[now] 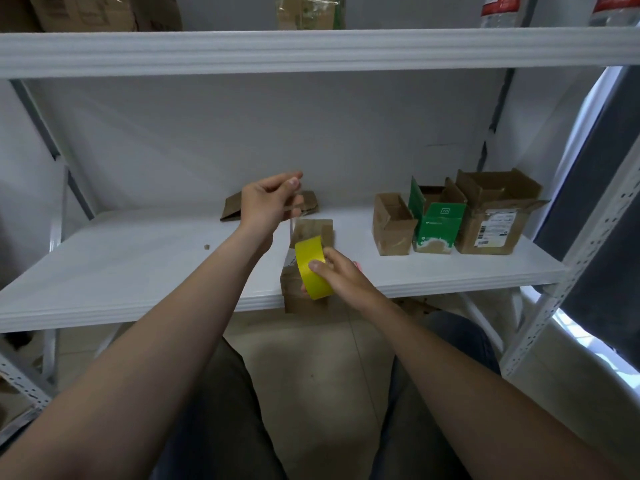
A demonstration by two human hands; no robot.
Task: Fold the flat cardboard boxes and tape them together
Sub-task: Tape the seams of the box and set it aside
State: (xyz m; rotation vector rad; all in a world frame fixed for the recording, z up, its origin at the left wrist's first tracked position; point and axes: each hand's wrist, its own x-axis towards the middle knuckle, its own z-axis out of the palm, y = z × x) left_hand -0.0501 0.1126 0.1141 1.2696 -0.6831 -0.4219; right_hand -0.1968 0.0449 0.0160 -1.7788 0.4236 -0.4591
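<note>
Tape first: the yellow tape roll (311, 268) is in the right hand (341, 277), thumb across its outer face and fingers curled beneath, a firm grip around the roll. Up and left of the roll, the left hand (266, 206) has its grip closed in a pinch on the end of a faint clear strip (292, 223) running down toward the roll. Right behind the roll sits a small brown cardboard box (311, 230), its lower part showing past the front edge of the white shelf (138, 265). Beyond the roll, partly behind the left hand, flat cardboard (232, 207) lies on the shelf. Off to the roll's right stand three open boxes side by side: a plain brown box (391, 230), a green box (438, 226) and a larger labelled box (491, 223).
</note>
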